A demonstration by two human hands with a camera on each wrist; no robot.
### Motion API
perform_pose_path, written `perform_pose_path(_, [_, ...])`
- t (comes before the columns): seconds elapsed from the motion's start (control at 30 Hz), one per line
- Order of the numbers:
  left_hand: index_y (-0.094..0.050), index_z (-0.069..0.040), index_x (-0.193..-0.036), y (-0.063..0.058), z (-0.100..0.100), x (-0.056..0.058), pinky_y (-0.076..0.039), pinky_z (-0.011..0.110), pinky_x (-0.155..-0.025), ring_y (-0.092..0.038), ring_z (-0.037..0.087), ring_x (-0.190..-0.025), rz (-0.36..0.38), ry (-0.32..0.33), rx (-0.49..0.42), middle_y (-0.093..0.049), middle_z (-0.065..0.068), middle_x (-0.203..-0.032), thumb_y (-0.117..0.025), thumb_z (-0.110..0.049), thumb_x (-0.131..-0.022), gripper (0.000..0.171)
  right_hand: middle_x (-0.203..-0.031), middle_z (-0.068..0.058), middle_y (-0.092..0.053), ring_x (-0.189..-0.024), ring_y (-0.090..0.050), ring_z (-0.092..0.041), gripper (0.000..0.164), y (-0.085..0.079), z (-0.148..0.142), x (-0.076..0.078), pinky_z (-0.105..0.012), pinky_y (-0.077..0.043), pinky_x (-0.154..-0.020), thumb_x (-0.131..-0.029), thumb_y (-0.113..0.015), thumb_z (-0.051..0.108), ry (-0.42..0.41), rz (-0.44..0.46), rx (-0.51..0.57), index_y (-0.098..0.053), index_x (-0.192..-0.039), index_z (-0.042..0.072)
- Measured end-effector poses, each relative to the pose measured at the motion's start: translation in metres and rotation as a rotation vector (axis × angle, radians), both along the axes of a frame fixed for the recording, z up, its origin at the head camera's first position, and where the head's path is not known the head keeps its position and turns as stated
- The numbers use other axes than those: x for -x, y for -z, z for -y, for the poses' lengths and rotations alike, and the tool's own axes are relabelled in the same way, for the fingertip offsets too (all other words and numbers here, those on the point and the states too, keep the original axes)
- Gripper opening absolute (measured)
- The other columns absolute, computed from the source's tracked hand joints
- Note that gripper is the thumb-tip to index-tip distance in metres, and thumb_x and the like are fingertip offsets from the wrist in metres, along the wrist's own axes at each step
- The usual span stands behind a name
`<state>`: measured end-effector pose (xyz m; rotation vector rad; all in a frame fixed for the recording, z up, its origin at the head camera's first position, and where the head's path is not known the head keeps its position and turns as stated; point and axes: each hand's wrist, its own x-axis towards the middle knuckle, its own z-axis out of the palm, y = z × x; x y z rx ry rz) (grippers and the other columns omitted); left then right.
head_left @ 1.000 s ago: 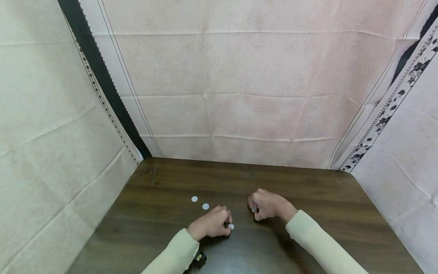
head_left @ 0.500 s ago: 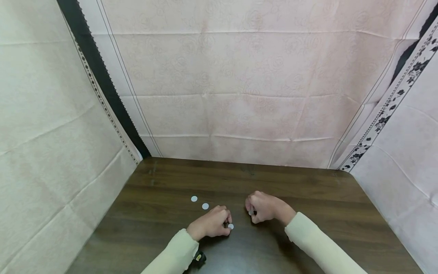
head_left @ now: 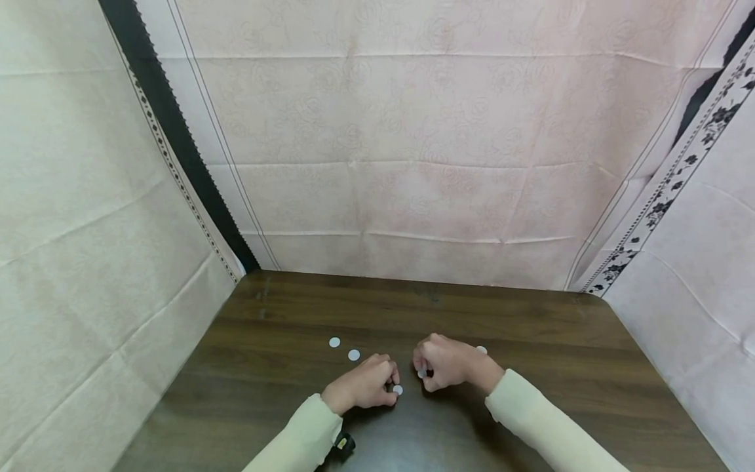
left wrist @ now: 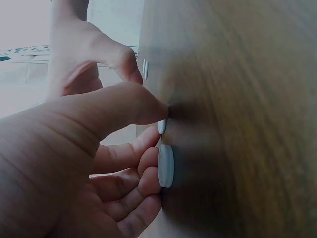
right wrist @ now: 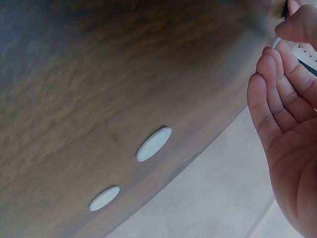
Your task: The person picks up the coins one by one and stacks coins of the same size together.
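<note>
My left hand (head_left: 367,381) pinches a small white disc (head_left: 398,390) between thumb and index finger, low at the wooden table (head_left: 265,393). In the left wrist view the thumb partly covers this disc (left wrist: 162,127). Another white disc (left wrist: 166,166) lies by the curled fingers there; whether they touch it I cannot tell. To the right, my right hand (head_left: 448,362) holds a similar disc (head_left: 421,373) at its fingertips. The right wrist view shows that disc (right wrist: 275,43) edge-on between thumb and fingers.
Two white discs, a far one (head_left: 334,342) and a nearer one (head_left: 354,354), lie beyond my left hand. Behind my right wrist a disc (head_left: 482,349) partly shows. The right wrist view has two table discs, one larger-looking (right wrist: 154,144). Pale cloth (head_left: 401,196) hangs around the table.
My right hand has moved left and slightly nearer, carrying its disc toward the left hand. A disc behind the right wrist has come into sight. The left hand stays put.
</note>
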<state>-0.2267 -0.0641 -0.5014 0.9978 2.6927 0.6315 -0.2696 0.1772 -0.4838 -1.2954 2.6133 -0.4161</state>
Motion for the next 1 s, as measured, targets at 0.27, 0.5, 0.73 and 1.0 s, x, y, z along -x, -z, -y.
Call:
perform_pose_path(0.27, [-0.072,-0.012,-0.099,0.000,-0.001,-0.001,-0.047,0.023,-0.082,-0.050,0.011,-0.094,-0.005,0.007,-0.006,-0.060,-0.005,-0.095,-0.078,-0.018,-0.086,0.016,-0.081,0.006,-0.068,-0.069,-0.060,0.002,0.013,0.004,0.007,-0.004,-0.011,-0.049,-0.063,-0.078,-0.080,0.010,-0.022,-0.004,0.038,-0.072,-0.087,0.013])
perform_pose_path(0.5, [-0.072,-0.012,-0.099,0.002,-0.001,0.001,-0.046,0.023,-0.082,-0.050,0.011,-0.094,-0.008,0.007,-0.004,-0.059,-0.006,-0.094,-0.078,-0.018,-0.085,0.016,-0.082,0.008,-0.069,-0.071,-0.059,0.006,0.011,0.002,0.013,-0.008,-0.010,-0.050,-0.065,-0.080,-0.081,0.014,-0.012,0.015,0.029,-0.073,-0.088,0.014])
perform_pose_path(0.73, [-0.072,-0.011,-0.099,0.001,-0.001,0.002,-0.047,0.023,-0.083,-0.051,0.010,-0.094,-0.019,0.015,-0.001,-0.061,-0.004,-0.096,-0.078,-0.017,-0.085,0.017,-0.081,0.009,-0.070,-0.070,-0.059,0.007,0.010,0.003,0.017,-0.010,-0.009,-0.049,-0.065,-0.082,-0.082,0.016,-0.017,0.007,0.023,-0.073,-0.087,0.014])
perform_pose_path(1.0, [-0.071,-0.010,-0.096,0.002,-0.001,0.003,-0.046,0.022,-0.081,-0.051,0.010,-0.093,-0.022,0.027,-0.019,-0.063,-0.003,-0.095,-0.078,-0.016,-0.084,0.015,-0.081,0.008,-0.070,-0.069,-0.061,0.004,0.011,0.006,0.024,-0.014,-0.008,-0.048,-0.063,-0.080,-0.081,0.013,-0.033,-0.007,0.040,-0.073,-0.088,0.015])
